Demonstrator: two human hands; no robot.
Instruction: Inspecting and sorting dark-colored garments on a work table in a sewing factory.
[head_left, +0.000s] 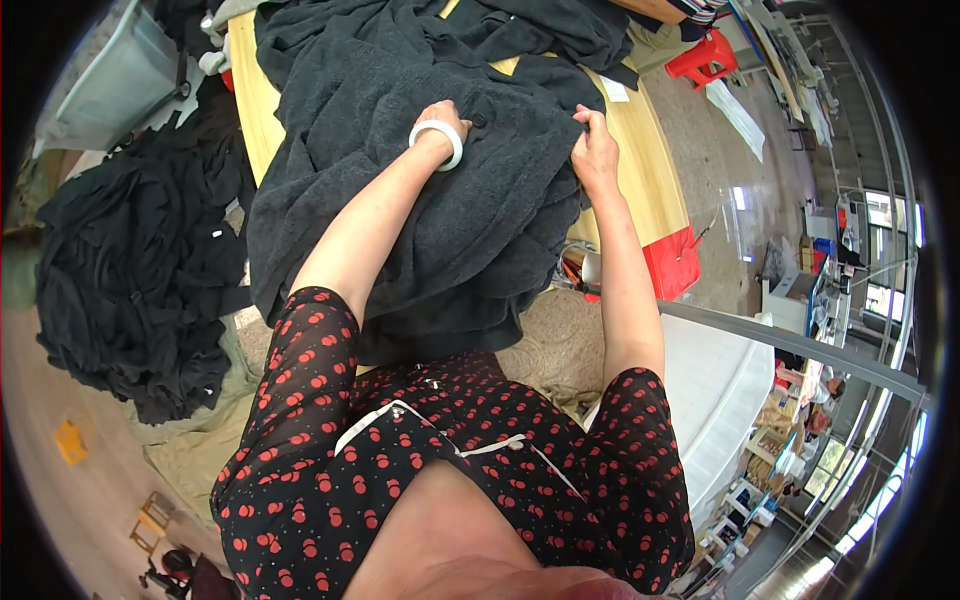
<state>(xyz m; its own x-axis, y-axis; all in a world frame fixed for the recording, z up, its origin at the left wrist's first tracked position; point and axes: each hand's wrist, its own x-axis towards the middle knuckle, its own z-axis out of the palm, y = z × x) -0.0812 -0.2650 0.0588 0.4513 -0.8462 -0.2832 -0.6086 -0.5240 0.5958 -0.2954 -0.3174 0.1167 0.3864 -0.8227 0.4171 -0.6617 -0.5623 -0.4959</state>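
Note:
A large dark grey fleecy garment [350, 130] lies heaped over a pale wooden table [655, 165] and hangs down over my lap. My left hand [442, 120], with a white bangle at its wrist, is closed on the cloth near the middle of the heap. A small dark patch or opening shows in the cloth beside those fingers. At the garment's right edge, my right hand [594, 148] pinches the cloth between thumb and fingers. Folds cover the ends of the left fingers.
To the left, a big pile of black garments [135, 275] rests on cloth on the floor. A grey plastic bin [120, 75] stands at the far left. A red stool [702, 60] is at the back right, close to another person's arm [655, 10]. A white bin [715, 390] stands near my right elbow.

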